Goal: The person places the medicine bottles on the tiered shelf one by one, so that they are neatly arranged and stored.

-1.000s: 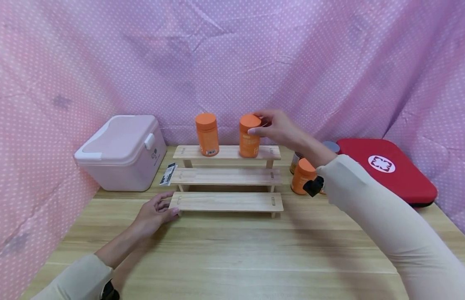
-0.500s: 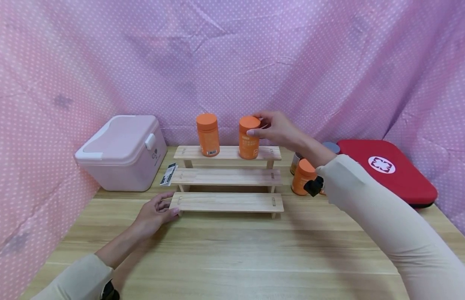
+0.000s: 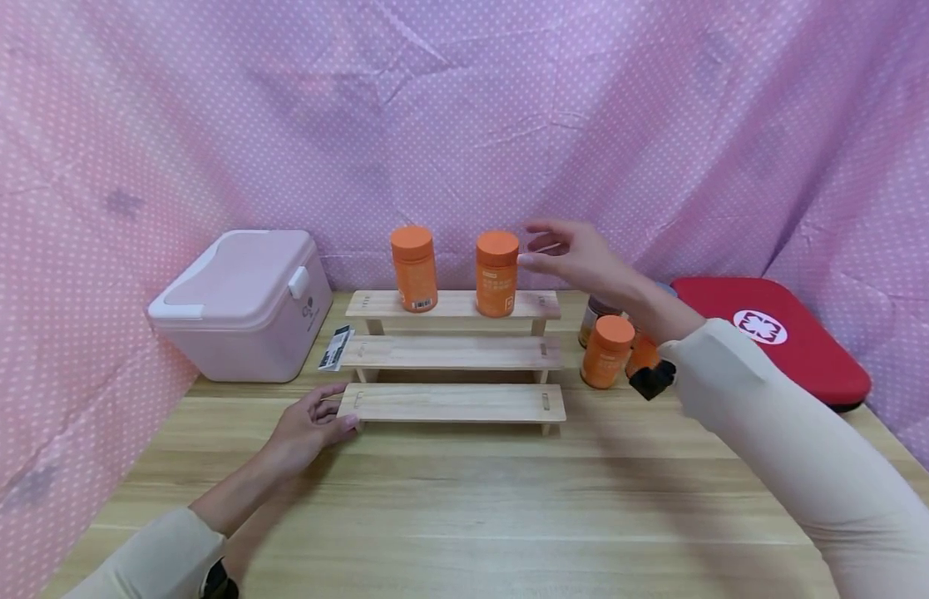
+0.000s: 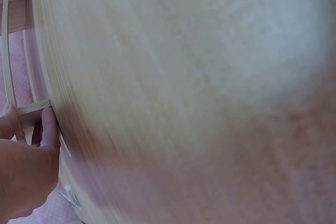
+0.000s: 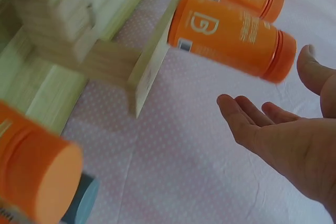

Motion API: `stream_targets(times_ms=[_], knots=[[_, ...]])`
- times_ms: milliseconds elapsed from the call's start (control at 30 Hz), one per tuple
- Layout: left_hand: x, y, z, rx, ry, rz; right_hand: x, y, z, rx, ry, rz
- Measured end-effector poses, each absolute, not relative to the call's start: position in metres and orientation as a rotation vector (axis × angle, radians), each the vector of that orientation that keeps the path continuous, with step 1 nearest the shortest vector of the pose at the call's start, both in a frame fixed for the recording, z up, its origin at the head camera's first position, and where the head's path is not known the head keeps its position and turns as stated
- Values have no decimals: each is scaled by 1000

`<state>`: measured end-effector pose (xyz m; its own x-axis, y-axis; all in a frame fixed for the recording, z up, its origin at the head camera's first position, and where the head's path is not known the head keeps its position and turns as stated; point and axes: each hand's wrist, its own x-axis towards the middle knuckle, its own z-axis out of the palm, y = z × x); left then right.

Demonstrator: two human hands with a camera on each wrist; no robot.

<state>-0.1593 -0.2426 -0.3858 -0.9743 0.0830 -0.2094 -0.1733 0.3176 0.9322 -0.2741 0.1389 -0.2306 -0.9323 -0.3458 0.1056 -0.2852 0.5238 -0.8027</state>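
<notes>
A three-step wooden shelf (image 3: pixel 452 353) stands on the table, with two orange bottles on its top step: a left bottle (image 3: pixel 415 270) and a right bottle (image 3: pixel 497 276). Just right of the latter is my right hand (image 3: pixel 580 254), its fingers spread apart and holding nothing. In the right wrist view a gap shows between this hand (image 5: pixel 286 140) and the bottle (image 5: pixel 231 38). My left hand (image 3: pixel 303 428) grips the left end of the lowest step, and the left wrist view shows its thumb and fingers around the wooden end support (image 4: pixel 34 108).
Right of the shelf stand another orange bottle (image 3: pixel 606 353), a second orange item partly behind my wrist, and a dark-lidded jar (image 3: pixel 595 316). A red zip case (image 3: pixel 778 341) lies at far right. A pale pink lidded box (image 3: pixel 243 308) is at left, near a printed tag (image 3: pixel 335 349).
My right hand has let go of the right bottle and moved a little to the right. That bottle stays on the top step. The left hand has not moved.
</notes>
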Motion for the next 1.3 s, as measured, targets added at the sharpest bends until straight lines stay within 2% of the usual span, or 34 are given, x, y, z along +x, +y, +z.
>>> stream_targets(times_ms=[800,1300], knots=[[-158,-241,-386,-95,2393,1685,-201,257,-264,-315,2975,-1315],[-160,-239,-386,-116,2311,1777,-202,294,-287,-254,2992,-1192]])
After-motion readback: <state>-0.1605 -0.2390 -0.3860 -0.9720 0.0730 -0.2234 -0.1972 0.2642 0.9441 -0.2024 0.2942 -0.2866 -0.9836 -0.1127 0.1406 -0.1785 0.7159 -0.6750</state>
